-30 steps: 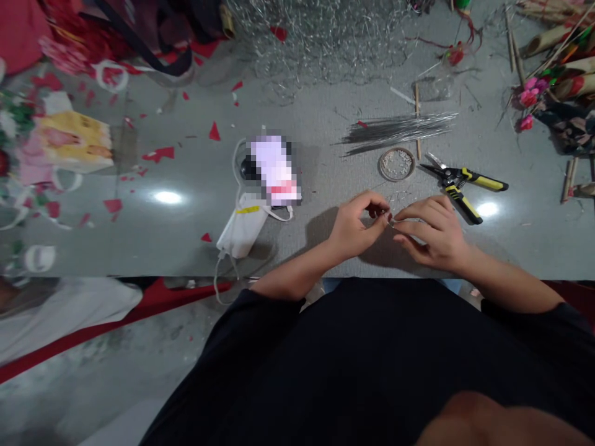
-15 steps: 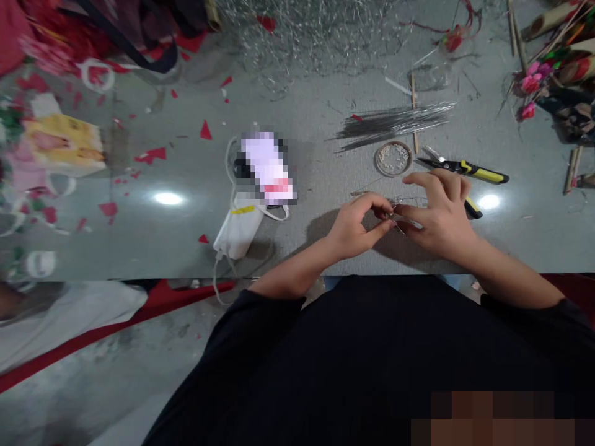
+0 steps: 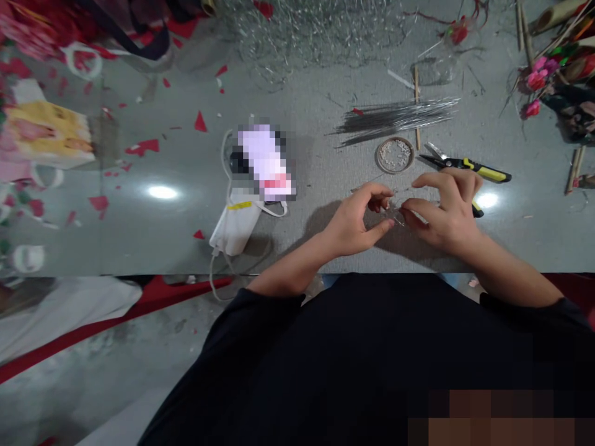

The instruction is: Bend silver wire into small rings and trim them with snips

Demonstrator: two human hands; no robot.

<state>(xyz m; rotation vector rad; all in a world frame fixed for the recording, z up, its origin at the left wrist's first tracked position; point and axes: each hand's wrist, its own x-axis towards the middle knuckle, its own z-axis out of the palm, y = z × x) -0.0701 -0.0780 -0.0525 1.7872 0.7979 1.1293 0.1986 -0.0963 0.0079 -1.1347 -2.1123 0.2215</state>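
Observation:
My left hand [image 3: 356,218] and my right hand [image 3: 444,209] meet over the grey table [image 3: 302,204] near its front edge. Both pinch a thin piece of silver wire [image 3: 395,218] between thumb and fingertips; the wire is small and partly hidden by the fingers. The other fingers of my right hand are raised and spread. Just beyond the hands sits a small round dish of white beads [image 3: 395,154]. A bundle of straight silver wires [image 3: 395,118] lies behind it. Yellow-handled cutters [image 3: 465,164] lie to the right, partly behind my right hand.
A phone [image 3: 264,161] with a white charger [image 3: 235,226] and cable lies left of the hands. Red paper scraps [image 3: 144,147] dot the left half. A heap of wire clippings [image 3: 320,31] is at the back, artificial flowers [image 3: 539,80] and sticks at the right, a yellow box [image 3: 46,133] at the left.
My right hand has lifted its index and middle fingers and shifted slightly toward the cutters. The left hand's fingers have loosened a little around the wire. The view has tilted slightly.

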